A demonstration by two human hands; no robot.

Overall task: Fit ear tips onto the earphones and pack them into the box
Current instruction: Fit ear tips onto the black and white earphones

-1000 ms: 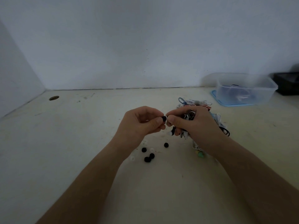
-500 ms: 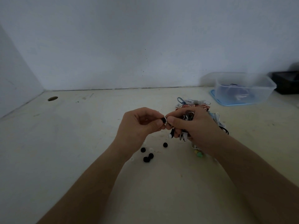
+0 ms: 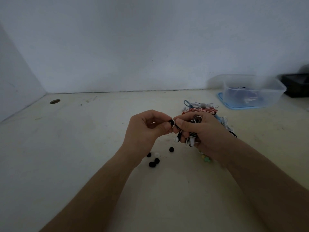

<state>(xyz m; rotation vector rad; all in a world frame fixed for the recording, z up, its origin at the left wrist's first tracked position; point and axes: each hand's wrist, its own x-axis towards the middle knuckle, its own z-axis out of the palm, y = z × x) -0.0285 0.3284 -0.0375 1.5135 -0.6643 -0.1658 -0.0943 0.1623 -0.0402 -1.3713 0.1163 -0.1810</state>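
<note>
My left hand (image 3: 147, 131) pinches a small black ear tip (image 3: 171, 122) between thumb and fingers, pressed against the earbud end held by my right hand (image 3: 205, 136). My right hand grips a black-and-white striped earphone (image 3: 190, 139), its coiled cable bunched in the palm, and a second bud (image 3: 177, 139) with a white tip dangles below the fingers. Several loose black ear tips (image 3: 154, 162) and a white one (image 3: 156, 154) lie on the table under my hands. A clear plastic box (image 3: 254, 92) stands at the back right with some earphones inside.
A pile of coiled earphones (image 3: 202, 108) in red-white, white and blue lies behind my right hand. Green and yellow ear tips (image 3: 206, 158) lie by my right wrist. The box sits on a blue lid (image 3: 222, 101). A black tray (image 3: 297, 84) is at the far right, a round hole (image 3: 54, 101) at the back left.
Both hands stay together at the same spot. More of the white earbud end shows between the fingertips now, with the black tip against it.
</note>
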